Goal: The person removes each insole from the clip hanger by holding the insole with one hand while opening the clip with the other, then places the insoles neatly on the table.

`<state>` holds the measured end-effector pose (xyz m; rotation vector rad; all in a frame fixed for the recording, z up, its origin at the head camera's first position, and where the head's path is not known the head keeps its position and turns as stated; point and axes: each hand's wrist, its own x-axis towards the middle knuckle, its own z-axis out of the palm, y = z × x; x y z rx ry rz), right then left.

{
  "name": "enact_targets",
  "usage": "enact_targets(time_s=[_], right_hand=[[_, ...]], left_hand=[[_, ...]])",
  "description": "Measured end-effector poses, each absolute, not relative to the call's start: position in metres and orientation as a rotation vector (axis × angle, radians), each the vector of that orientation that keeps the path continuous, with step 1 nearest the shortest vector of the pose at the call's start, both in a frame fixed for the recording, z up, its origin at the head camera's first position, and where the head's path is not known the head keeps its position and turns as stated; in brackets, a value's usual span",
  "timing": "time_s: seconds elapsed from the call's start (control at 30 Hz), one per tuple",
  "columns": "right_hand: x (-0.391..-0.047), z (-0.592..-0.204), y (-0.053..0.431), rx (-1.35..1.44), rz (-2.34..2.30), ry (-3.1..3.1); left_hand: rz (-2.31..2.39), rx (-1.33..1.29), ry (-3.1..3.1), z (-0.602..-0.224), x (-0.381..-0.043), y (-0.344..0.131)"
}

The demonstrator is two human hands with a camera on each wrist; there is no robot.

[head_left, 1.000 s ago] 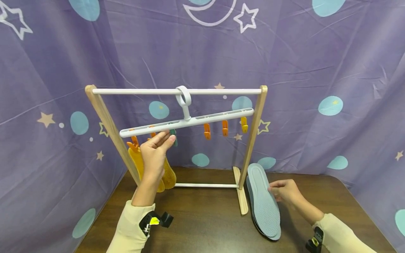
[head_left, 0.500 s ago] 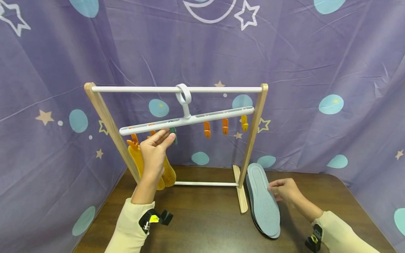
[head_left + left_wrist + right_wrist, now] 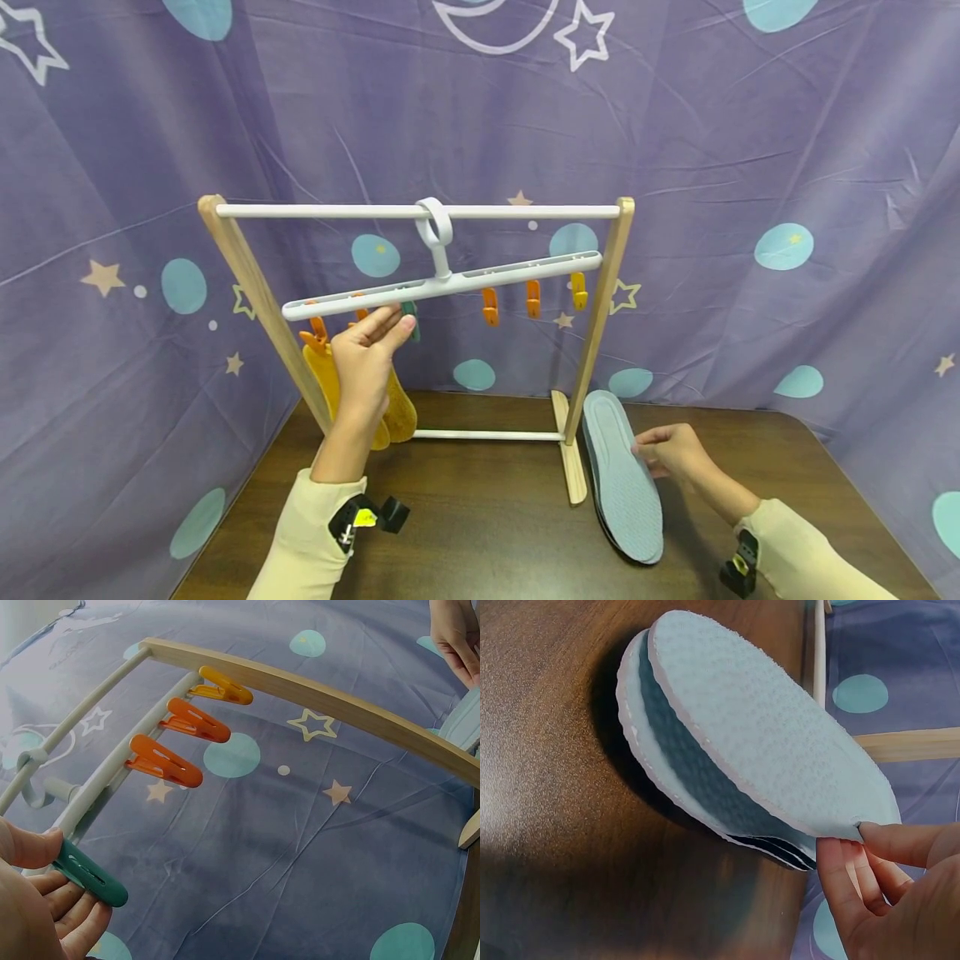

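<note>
A white hanger (image 3: pixel 517 271) hangs tilted from the rack's top bar, its left end lower. My left hand (image 3: pixel 362 362) pinches the green clothespin (image 3: pixel 91 876) under the hanger between thumb and fingers. Behind that hand, yellow insoles (image 3: pixel 402 410) hang at the left end, one below an orange clothespin (image 3: pixel 318 329). At the right, my right hand (image 3: pixel 671 450) pinches the edge of a light blue insole (image 3: pixel 757 727) between thumb and fingers. Another insole (image 3: pixel 634 712) lies beneath it on the table, with a gap between them at the near end.
The wooden rack (image 3: pixel 600 333) stands on the brown table (image 3: pixel 480 525), its right foot (image 3: pixel 572 467) just left of the blue insoles. Two orange clothespins (image 3: pixel 490 307) and a yellow clothespin (image 3: pixel 578 291) hang on the hanger's right half. A purple patterned curtain (image 3: pixel 712 208) closes the back.
The right hand and the top blue insole have shifted very slightly left. My left hand stays at the green clothespin.
</note>
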<state>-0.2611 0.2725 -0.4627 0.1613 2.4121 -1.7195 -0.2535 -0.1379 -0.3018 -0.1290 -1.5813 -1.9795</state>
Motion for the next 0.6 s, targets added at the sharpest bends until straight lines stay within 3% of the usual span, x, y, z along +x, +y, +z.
enact_targets(time_s=[0.6], right_hand=[[-0.264, -0.472, 0.2716, 0.19, -1.641, 2.496]], left_hand=[[-1.971, -0.109, -1.592, -0.3026, -0.2552, -0.1379]])
